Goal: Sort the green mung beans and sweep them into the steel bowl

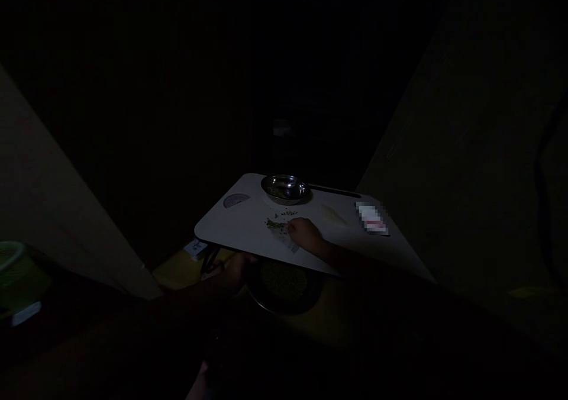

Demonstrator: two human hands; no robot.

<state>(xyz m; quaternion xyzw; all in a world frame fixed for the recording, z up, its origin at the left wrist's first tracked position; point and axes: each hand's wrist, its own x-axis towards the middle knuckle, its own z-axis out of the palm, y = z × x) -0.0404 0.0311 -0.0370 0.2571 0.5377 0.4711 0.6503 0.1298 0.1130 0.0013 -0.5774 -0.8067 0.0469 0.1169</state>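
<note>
My right hand (306, 235) is closed over the white tabletop (239, 228), fingertips down among scattered small green bits (276, 225). What its fingers pinch, if anything, is too dark to make out. Just below it lies a pale, see-through piece like a small plastic bag (288, 244). My left hand (241, 265) is low by the table's near edge, beside the rim of a large dark bowl (281, 281) full of small green grains. Its fingers are lost in shadow, so its grip on the bowl is unclear. A shiny steel bowl (299, 194) with some green bits inside stands at the table's back.
A clear protractor (235, 200) lies on the table's left. On the right are a pale flat piece (332, 215) and a blurred-out packet or card (373, 218). A green basket (18, 270) stands far left. Walls flank both sides; the room is very dark.
</note>
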